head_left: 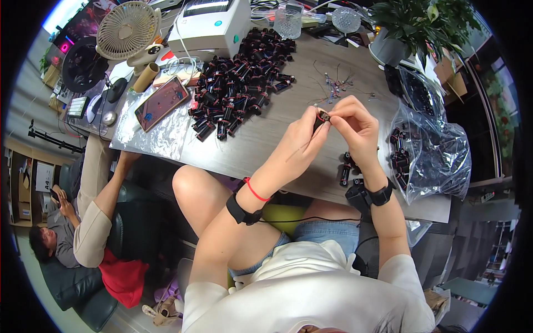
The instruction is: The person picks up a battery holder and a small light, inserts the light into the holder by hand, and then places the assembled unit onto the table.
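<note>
Above the desk (288,161), my two hands meet over a small black cylindrical part (320,120) with an orange-red ring at its end. My left hand (302,136) is closed around its body, and a thin wire trails down beside the fingers. The fingertips of my right hand (358,129) pinch at its upper end; what they grip there is too small to make out. Left of my hands spreads a big pile of similar black parts (239,89). Beyond them lie small components with thin wires (336,86). A few more black parts (345,171) lie beside my right wrist.
A clear plastic bag (438,161) holding black parts lies at the right edge. A phone (162,104) rests on plastic film at left. Behind stand a white box-shaped machine (214,28), a fan (129,30) and a potted plant (388,47). Another person (66,238) reclines at far left.
</note>
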`<state>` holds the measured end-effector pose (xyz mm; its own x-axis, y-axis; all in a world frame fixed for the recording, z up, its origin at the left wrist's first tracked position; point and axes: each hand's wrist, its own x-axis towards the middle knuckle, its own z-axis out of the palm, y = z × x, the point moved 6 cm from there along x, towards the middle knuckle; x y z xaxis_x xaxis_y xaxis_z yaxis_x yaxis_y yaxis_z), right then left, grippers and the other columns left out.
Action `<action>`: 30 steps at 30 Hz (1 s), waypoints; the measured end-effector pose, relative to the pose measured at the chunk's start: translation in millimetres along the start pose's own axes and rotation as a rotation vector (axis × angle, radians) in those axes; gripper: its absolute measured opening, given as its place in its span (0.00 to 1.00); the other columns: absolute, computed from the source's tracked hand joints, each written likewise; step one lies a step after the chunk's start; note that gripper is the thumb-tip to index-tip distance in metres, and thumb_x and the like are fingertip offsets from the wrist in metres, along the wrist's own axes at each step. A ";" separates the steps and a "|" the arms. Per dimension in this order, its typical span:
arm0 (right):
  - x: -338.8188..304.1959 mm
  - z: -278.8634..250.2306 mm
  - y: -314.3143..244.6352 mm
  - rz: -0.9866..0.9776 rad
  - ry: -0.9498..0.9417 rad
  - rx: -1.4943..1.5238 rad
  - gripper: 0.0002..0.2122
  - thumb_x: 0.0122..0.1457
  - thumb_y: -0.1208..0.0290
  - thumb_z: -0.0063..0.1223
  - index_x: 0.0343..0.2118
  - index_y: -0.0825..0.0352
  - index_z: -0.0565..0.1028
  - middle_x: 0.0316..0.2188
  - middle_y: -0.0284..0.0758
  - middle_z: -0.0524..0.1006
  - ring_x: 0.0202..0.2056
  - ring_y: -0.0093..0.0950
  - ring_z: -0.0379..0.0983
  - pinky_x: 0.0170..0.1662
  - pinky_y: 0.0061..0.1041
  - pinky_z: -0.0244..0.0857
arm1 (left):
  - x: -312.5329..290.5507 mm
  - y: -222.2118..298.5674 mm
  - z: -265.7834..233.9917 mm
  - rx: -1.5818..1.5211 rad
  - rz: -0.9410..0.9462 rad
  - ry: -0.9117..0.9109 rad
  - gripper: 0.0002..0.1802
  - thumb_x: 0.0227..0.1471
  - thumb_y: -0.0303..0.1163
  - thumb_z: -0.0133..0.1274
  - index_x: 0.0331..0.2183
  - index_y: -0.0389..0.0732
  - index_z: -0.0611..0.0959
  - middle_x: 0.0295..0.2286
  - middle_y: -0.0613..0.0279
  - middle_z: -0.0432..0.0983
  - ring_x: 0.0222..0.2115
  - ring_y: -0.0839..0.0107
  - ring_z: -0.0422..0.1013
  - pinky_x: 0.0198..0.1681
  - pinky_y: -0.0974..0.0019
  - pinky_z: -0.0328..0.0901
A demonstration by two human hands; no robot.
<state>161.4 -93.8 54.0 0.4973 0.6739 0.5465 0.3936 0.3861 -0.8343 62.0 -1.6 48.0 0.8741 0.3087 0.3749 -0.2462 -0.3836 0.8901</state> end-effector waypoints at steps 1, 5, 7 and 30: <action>0.3 -1.8 -0.6 -0.001 0.004 0.000 0.04 0.50 0.87 0.55 0.29 0.73 0.76 0.31 0.35 0.72 0.34 0.22 0.67 0.37 0.19 0.60 | -0.5 -2.0 0.6 -0.057 -0.053 -0.032 0.09 0.58 0.28 0.44 0.35 0.32 0.64 0.23 0.45 0.70 0.24 0.46 0.68 0.27 0.55 0.61; 3.2 -1.8 -6.7 0.017 -0.085 -0.106 0.05 0.49 0.86 0.55 0.29 0.73 0.77 0.30 0.34 0.72 0.33 0.22 0.67 0.36 0.18 0.60 | -2.2 -7.9 3.3 -0.150 -0.148 -0.107 0.10 0.60 0.29 0.42 0.34 0.32 0.63 0.22 0.44 0.68 0.23 0.45 0.65 0.27 0.56 0.59; 7.6 -1.1 -14.3 0.032 -0.140 -0.189 0.04 0.48 0.86 0.56 0.28 0.73 0.77 0.29 0.34 0.73 0.32 0.21 0.67 0.34 0.18 0.59 | -1.8 -8.6 4.0 -0.114 -0.125 -0.121 0.10 0.60 0.30 0.41 0.33 0.32 0.63 0.22 0.44 0.68 0.23 0.46 0.64 0.27 0.57 0.59; 8.4 0.3 -30.3 -0.030 -0.194 -0.360 0.04 0.47 0.85 0.58 0.27 0.73 0.77 0.27 0.32 0.74 0.26 0.18 0.66 0.28 0.16 0.59 | -2.6 -0.4 4.3 -0.038 0.012 -0.036 0.08 0.56 0.26 0.45 0.35 0.33 0.65 0.22 0.44 0.69 0.25 0.43 0.67 0.27 0.53 0.60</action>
<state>153.4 -99.6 83.9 0.3398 0.7857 0.5170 0.6682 0.1851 -0.7206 61.6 -6.0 45.6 0.8855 0.2724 0.3764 -0.2717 -0.3535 0.8951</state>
